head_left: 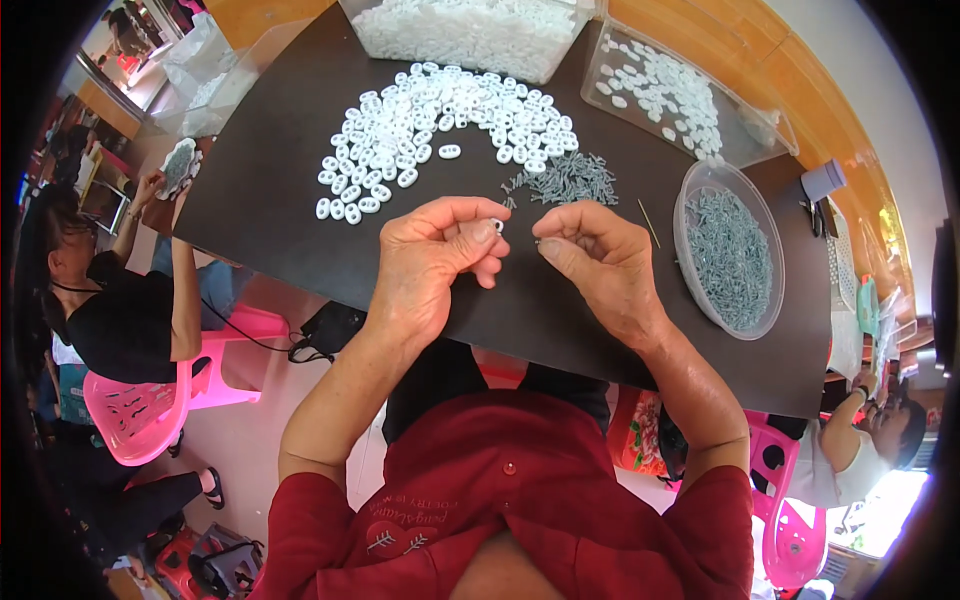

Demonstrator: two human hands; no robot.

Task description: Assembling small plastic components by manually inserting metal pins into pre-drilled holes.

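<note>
The small white oval piece [496,226] is glossy plastic. The left hand [430,262] pinches it between thumb and fingertips. The right hand [598,258] is curled beside it, fingertips pressed together.

The dark matt tabletop [300,150] looks smooth, like board. The small white oval plastic links [430,125] at 12 o'clock are glossy. The thin grey metal pins [572,178] have a dull shine. The round clear plastic tub [690,195] at 3 o'clock is smooth and transparent.
</note>
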